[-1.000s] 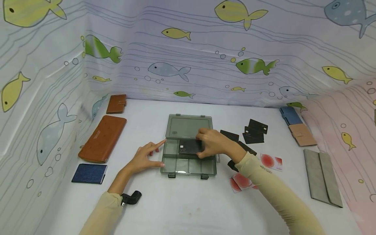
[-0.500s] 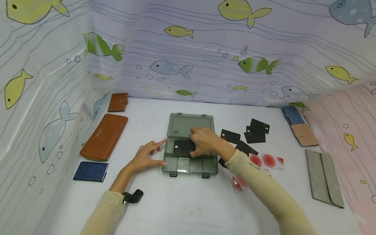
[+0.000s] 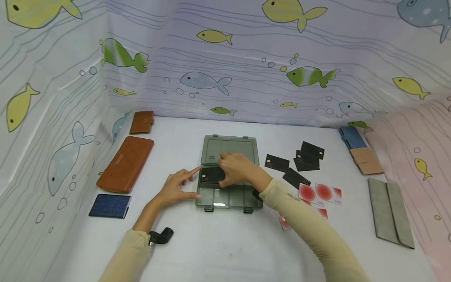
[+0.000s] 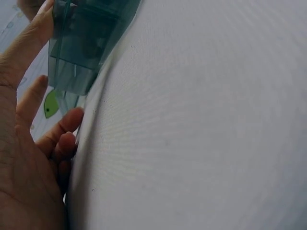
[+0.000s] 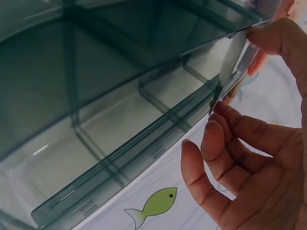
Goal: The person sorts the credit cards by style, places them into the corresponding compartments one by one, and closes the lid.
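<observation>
A translucent green-grey compartment box lies on the table with its lid folded back. My right hand pinches a black VIP card by its right end, between thumb and fingers. The card is over the upper left compartments of the box; in the right wrist view its thin edge shows between thumb and fingertips. At the left side of the box, my left hand has index finger and thumb stretched apart, their tips at the upper and lower parts of that side. Nothing is gripped in it.
Right of the box lie several black cards and several red-and-white cards. Along the left are a brown wallet, a long brown wallet and a navy card holder. A grey folder, tan wallet and blue wallet line the right.
My right hand has moved left over the box with the black card, from the middle of the upper row to its left end. My left hand stays at the box's side.
</observation>
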`<state>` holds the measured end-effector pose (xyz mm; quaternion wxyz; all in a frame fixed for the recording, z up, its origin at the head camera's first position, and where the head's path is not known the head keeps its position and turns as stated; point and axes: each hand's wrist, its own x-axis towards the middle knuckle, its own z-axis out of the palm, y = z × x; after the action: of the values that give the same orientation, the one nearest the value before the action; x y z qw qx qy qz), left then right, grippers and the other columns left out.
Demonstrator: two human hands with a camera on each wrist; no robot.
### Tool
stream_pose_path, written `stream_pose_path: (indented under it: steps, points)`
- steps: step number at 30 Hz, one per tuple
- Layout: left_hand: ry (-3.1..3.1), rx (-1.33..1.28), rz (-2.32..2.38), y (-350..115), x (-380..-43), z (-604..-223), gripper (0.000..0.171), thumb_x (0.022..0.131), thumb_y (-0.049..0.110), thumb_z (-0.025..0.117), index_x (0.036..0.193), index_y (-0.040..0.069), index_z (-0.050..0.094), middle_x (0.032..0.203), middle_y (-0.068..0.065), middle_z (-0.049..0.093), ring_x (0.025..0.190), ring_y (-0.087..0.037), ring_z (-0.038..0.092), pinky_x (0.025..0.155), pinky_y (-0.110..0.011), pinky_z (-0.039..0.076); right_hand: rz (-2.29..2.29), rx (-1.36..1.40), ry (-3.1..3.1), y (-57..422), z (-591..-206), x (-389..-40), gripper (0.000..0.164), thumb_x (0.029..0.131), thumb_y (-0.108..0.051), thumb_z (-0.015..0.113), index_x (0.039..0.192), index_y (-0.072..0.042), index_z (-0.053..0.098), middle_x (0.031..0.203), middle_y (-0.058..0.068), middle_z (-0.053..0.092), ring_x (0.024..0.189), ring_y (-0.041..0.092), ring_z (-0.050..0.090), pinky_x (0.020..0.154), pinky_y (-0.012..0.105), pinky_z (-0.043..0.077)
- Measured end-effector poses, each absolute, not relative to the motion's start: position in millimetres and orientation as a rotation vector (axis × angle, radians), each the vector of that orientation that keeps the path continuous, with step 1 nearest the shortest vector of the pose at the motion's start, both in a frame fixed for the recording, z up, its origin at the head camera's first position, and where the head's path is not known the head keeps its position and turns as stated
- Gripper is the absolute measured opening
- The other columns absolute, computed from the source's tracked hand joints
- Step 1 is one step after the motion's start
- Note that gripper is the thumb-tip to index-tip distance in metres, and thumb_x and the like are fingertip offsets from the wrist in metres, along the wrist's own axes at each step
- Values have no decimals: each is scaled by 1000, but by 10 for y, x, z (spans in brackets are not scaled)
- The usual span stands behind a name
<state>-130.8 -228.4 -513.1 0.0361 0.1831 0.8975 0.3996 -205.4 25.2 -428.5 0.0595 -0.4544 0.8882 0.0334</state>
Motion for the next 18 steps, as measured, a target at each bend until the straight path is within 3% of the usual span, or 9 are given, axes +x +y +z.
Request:
stream_pose_path:
  steps: [6,9,13,18]
  points:
    - [2763,565,1227,-2268,-1311,-5158,93,70,43,87,151,30,44,96,2,52,75,-13,37,82,-39,24,36,-1406,2692,229,-4339,-2041,49,80,-51,75,102,-7,72,101,6,62,78,17,59,69,33,54]
    - [2757,567,1231,-2262,-1309,-5167,93,70,41,87,151,30,43,97,2,52,76,-13,37,82,-40,23,-56,-1419,2684,297,-4356,-2030,50,84,-48,74,108,-5,72,100,6,61,75,15,56,69,32,52]
    - [2765,570,1234,-2263,-1311,-5172,94,70,40,88,151,30,43,97,2,52,76,-12,36,82,-40,22,-211,-1381,2698,522,-4329,-2033,54,85,-44,74,119,-3,69,104,7,61,77,15,59,71,33,53]
    - [2766,579,1230,-2275,-1318,-5177,94,70,39,88,152,31,42,97,4,51,76,-12,36,82,-40,22,-306,-1269,2794,981,-4306,-2096,52,83,-39,78,117,-1,70,103,7,62,77,16,62,71,35,54]
